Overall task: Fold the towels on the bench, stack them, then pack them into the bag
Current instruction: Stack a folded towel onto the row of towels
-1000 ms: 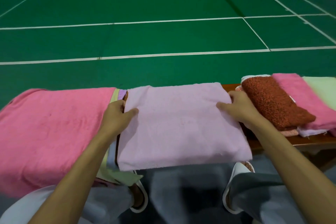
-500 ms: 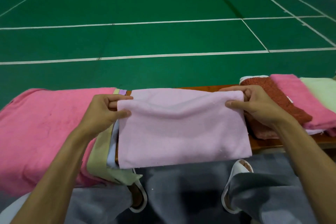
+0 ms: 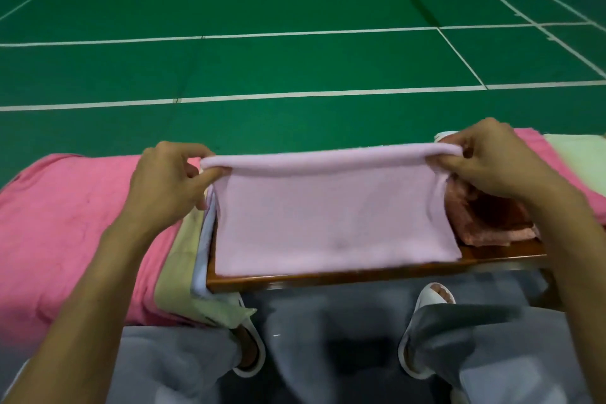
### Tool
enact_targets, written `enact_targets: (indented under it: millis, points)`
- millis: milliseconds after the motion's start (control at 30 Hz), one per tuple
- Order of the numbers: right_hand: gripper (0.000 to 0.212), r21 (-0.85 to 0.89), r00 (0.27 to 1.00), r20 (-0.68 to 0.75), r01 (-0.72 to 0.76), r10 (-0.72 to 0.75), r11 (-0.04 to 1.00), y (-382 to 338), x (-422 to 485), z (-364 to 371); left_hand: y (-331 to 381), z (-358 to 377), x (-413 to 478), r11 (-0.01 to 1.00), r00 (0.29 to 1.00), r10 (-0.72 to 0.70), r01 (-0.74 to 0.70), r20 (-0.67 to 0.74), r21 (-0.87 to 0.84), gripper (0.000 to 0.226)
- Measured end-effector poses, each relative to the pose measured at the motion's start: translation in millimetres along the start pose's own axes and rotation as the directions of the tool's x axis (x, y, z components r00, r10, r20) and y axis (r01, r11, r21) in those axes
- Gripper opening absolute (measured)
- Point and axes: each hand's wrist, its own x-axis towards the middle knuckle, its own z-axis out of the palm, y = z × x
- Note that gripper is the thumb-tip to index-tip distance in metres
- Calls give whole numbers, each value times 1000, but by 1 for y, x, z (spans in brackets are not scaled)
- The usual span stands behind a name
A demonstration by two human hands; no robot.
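Towel [image 3: 331, 216] mid-fold on bench [image 3: 328, 277]: far edge pinched at both corners by L hand [image 3: 165, 179] & R hand [image 3: 495, 162]. Next: edge to be laid square on near edge.

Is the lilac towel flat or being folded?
Mid-fold: the towel has its far edge pinched up by left hand and right hand; near part on bench.

The bare left forearm [image 3: 82, 305] and right forearm [image 3: 574, 256] reach in from the lower corners, angled toward each other. The left grip [image 3: 167, 177] is curled, thumb and forefinger pinching the left end of the held-up far edge of a pale lilac terry towel [image 3: 328, 216], its other fingers tucked under. The right grip [image 3: 492, 161], knuckles up, pinches the right end. The two grips are level and well apart.
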Motion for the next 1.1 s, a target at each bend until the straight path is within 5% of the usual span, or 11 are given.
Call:
enact_targets:
  millis: [133, 300, 400, 500, 700, 767, 867, 933, 1100]
  points:
    - [19, 243, 963, -270, 42, 26, 969, -14, 6, 4, 4, 1, 13, 952, 993, -11, -26, -117, -307, 6]
    - [35, 406, 963, -268, 128, -16, 905, -14, 3, 12, -6, 0, 7, 915, 986, 58, -114, -154, -388, 4]
    - [40, 295, 989, -146, 59, -16, 954, -1, -5, 16, -16, -3, -8, 951, 992, 114, -125, -55, -282, 14]
    - [45, -39, 996, 84, 29, -25, 999, 6, -11, 28, -31, 3, -18, 992, 977, 123, -125, 176, 0, 21]
    - [60, -261, 856, 485, -52, 178, 964, -2, -19, 27, -36, 9, -26, 993, 817, -55, -16, 574, 119, 27]
    - [59, -299, 890, 420, -49, 178, 953, -8, -18, 23, -38, 6, -23, 987, 844, -77, -12, 530, 161, 34]
    - [48, -266, 982, 177, -19, 68, 964, -17, -5, 43, -30, 22, -15, 977, 976, -7, -40, 218, 212, 22]
    - [54, -195, 989, 150, 9, 20, 981, -28, 2, 70, -16, 43, -12, 984, 996, 71, -79, 54, 160, 17]
    - [71, -155, 976, 186, 142, -112, 978, -67, 5, 134, 20, 109, -11, 973, 974, 177, -194, 139, 123, 62]
